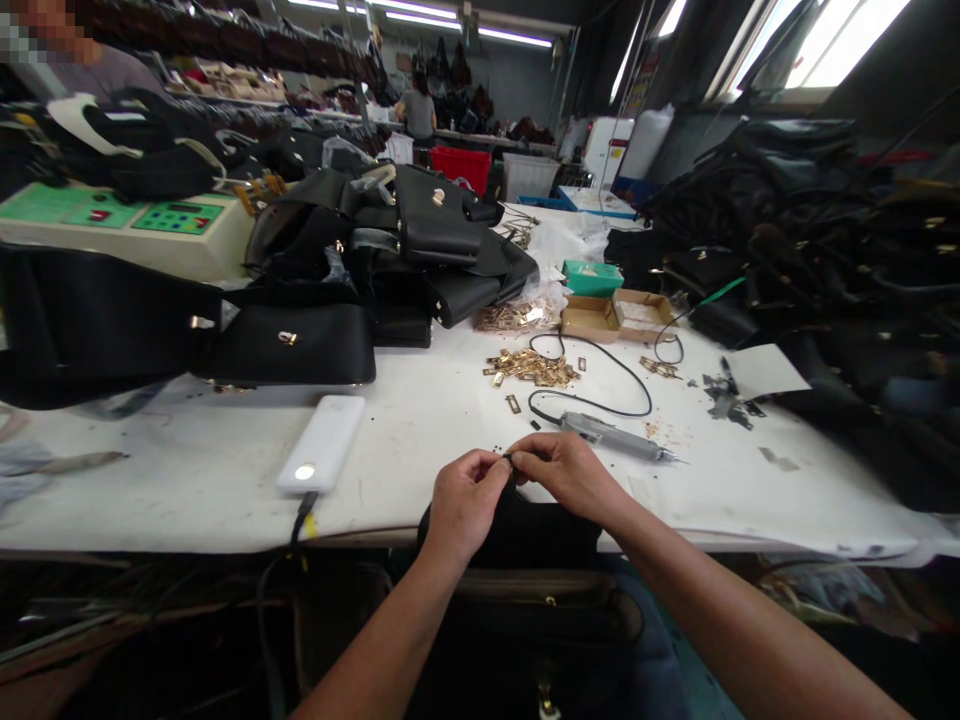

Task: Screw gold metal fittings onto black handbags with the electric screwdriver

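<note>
At the table's front edge my left hand (466,500) and my right hand (568,472) meet, fingertips pinched together. Between them is a small dark piece, mostly covered by the fingers; it seems to belong to the black leather bag part (525,535) hanging under my hands over the edge. Just beyond my right hand lies a grey electric screwdriver (619,440), its bit pointing right. Farther back a heap of small gold metal fittings (532,368) is spread out, with a single gold fitting (513,403) apart from it.
A white power bank (322,445) with a cable stands left of my hands. Black handbags (300,345) are piled behind it, beside a control box (180,225). Cardboard boxes (590,318) sit behind the fittings. More black bags (750,290) fill the right side. Another person (418,108) is far back.
</note>
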Motion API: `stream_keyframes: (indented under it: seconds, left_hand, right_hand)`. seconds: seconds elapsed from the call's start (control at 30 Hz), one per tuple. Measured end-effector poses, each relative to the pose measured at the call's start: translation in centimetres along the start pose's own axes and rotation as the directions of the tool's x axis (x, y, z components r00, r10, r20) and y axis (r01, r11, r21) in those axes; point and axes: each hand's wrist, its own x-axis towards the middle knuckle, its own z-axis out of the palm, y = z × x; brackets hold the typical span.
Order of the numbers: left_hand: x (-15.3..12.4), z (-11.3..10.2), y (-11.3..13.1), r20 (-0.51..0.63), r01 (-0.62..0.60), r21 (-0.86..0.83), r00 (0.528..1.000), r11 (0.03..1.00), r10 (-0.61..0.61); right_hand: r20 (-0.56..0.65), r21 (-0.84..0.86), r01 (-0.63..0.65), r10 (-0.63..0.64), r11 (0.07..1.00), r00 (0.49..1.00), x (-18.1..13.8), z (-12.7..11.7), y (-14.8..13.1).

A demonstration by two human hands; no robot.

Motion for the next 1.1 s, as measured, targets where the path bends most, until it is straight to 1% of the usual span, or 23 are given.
stream_keyframes:
  seconds: [0.07,0.1,0.17,0.2,0.23,0.3,0.33,0.37,0.43,0.5,0.57,0.63,0.7,0.77,0.83,0.9,0.93,0.97,1.03,1.1]
  left_hand:
    - [0.1,-0.2,0.3,0.026,-0.019,0.084,1.0,0.996,0.017]
    - [-0.1,-0.4,0.7,0.06,-0.047,0.153,0.997,0.987,0.038]
    - [-0.8,-1.3,1.4,0.192,-0.151,0.321,0.977,0.935,0.092]
    - [-1.4,-1.8,1.7,0.278,-0.224,0.395,0.954,0.891,0.117]
    - [-2.2,-2.4,1.9,0.369,-0.302,0.451,0.92,0.84,0.132]
    - [-4.1,-3.4,2.0,0.508,-0.426,0.496,0.849,0.756,0.145]
    - [-5.0,-3.8,1.8,0.547,-0.457,0.497,0.825,0.738,0.143]
    - [-5.8,-4.1,1.6,0.561,-0.463,0.495,0.816,0.735,0.136]
    - [-7.0,-4.2,1.1,0.559,-0.427,0.5,0.824,0.753,0.095]
    - [-7.7,-3.9,1.1,0.548,-0.381,0.501,0.834,0.777,0.056]
    - [-8.1,-3.4,1.7,0.548,-0.359,0.501,0.836,0.788,0.033]
    - [-8.3,-2.9,2.5,0.578,-0.363,0.492,0.816,0.792,0.015]
    - [-8.3,-2.5,3.1,0.614,-0.367,0.489,0.79,0.791,-0.013]
    - [-7.9,-2.2,3.4,0.627,-0.357,0.52,0.776,0.776,-0.063]
    - [-7.2,-1.9,3.4,0.614,-0.32,0.604,0.77,0.73,-0.171]
    - [-6.4,-1.6,3.1,0.604,-0.294,0.675,0.747,0.677,-0.278]
    - [-6.0,-1.5,3.0,0.61,-0.291,0.684,0.731,0.669,-0.306]
    - [-5.7,-1.5,2.8,0.627,-0.291,0.675,0.711,0.678,-0.319]
    - [-5.1,-1.3,2.4,0.673,-0.275,0.624,0.666,0.732,-0.323]
    - [-4.6,-1.0,2.0,0.704,-0.225,0.593,0.61,0.773,-0.363]
  right_hand:
    - [0.004,0.038,-0.032,0.031,0.999,0.999,0.2,-0.2,0.4]
    - [0.012,0.07,-0.059,0.058,0.996,0.998,0.1,-0.3,0.4]
    - [0.051,0.155,-0.101,0.094,0.983,0.994,-0.5,-0.6,0.1]
    - [0.075,0.189,-0.103,0.09,0.977,0.993,-1.1,-0.8,-0.3]
    - [0.095,0.199,-0.086,0.068,0.976,0.993,-2.0,-0.8,-0.8]
    - [0.123,0.146,0.001,-0.019,0.989,0.992,-4.1,-0.5,-1.9]
    - [0.137,0.098,0.052,-0.065,0.994,0.988,-5.2,-0.2,-2.3]
    - [0.149,0.052,0.098,-0.105,0.994,0.983,-6.2,0.3,-2.6]
    - [0.162,0.002,0.154,-0.152,0.988,0.975,-7.8,1.2,-2.6]
    - [0.149,0.011,0.157,-0.157,0.988,0.976,-8.8,1.9,-2.2]
    - [0.119,0.028,0.155,-0.157,0.987,0.98,-9.4,2.4,-1.8]
    - [0.117,0.048,0.167,-0.172,0.985,0.978,-9.9,2.6,-1.5]
    - [0.142,0.085,0.183,-0.194,0.979,0.971,-10.3,2.8,-1.1]
    - [0.153,0.146,0.162,-0.184,0.976,0.971,-10.3,3.0,-0.4]
    - [0.124,0.203,0.085,-0.112,0.975,0.986,-10.0,3.2,0.5]
    - [0.097,0.232,0.0,-0.024,0.973,0.995,-9.6,3.3,1.4]
    - [0.099,0.236,-0.025,0.002,0.971,0.995,-9.5,3.3,1.6]
    - [0.111,0.237,-0.035,0.009,0.971,0.994,-9.5,3.2,1.7]
    - [0.145,0.245,-0.036,0.0,0.969,0.989,-9.9,3.2,1.6]
    - [0.164,0.28,-0.059,0.013,0.958,0.986,-10.3,3.1,1.4]
